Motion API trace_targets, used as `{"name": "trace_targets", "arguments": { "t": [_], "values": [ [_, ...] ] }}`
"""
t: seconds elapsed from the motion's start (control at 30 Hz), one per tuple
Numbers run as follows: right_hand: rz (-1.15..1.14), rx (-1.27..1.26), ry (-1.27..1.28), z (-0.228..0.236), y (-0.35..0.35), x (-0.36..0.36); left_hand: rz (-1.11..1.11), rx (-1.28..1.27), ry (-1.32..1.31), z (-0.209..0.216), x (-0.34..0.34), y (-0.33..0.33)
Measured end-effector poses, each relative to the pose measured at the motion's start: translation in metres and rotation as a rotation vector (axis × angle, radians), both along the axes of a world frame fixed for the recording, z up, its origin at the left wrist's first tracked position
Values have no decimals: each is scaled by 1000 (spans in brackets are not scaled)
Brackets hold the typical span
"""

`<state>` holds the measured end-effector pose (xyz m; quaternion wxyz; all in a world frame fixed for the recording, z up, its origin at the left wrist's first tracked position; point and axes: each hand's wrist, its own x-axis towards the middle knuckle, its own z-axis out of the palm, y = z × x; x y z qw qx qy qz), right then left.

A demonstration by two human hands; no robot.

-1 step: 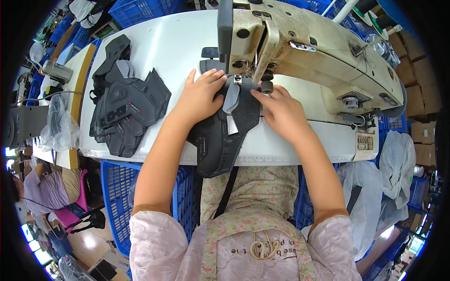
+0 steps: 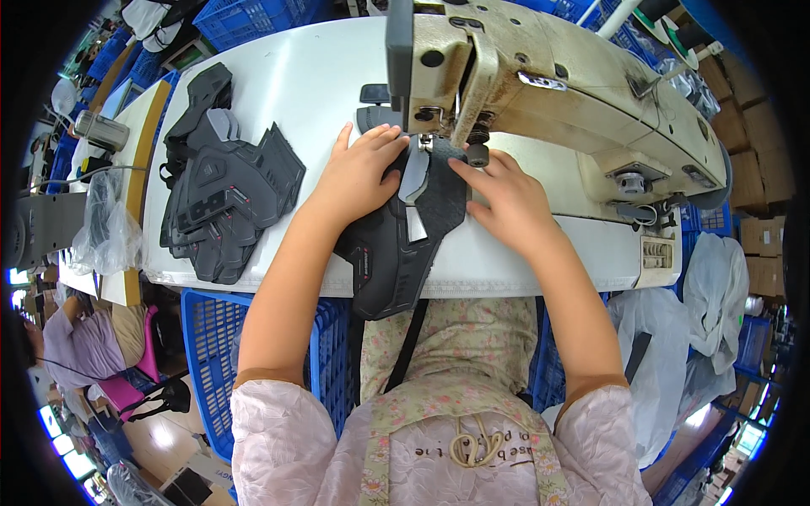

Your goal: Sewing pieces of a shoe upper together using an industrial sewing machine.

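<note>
A dark grey shaped piece (image 2: 396,253) lies under the needle area of a beige sewing machine (image 2: 540,97), its near end hanging over the table's front edge. Its far part reaches the metal presser foot (image 2: 425,143). A light grey strip (image 2: 414,179) rests on top, with a small white piece (image 2: 416,224) at its near end. My left hand (image 2: 359,175) lies flat on the piece's left side, fingers stretched forward. On the other side, my right hand (image 2: 510,198) has its fingers extended, the index fingertip at the piece's right edge beside the machine's dark knob (image 2: 477,155).
A pile of similar dark grey pieces (image 2: 232,190) sits left on the white table (image 2: 316,76). Below the front edge stands a blue crate (image 2: 211,354). Clear plastic bags (image 2: 666,363) hang at the right. A seated person (image 2: 93,346) is at the far left.
</note>
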<state>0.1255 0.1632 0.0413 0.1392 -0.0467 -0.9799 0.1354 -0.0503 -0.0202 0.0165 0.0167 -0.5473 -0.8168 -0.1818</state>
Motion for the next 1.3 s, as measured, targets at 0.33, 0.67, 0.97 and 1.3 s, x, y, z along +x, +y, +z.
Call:
{"name": "trace_targets", "arguments": {
  "t": [0.33,0.67,0.97,1.3],
  "values": [
    [74,88,-3,-24,-4,2,-59,-18,-23,-1,12,-1],
    [28,85,62,-30,-16,0,-130,-54,-25,-2,-9,1],
    [-15,47,85,-33,-24,-1,-174,47,-22,-2,-13,2],
    [32,0,104,-35,-39,-1,-193,-62,-14,-1,-14,-3]
  ]
}}
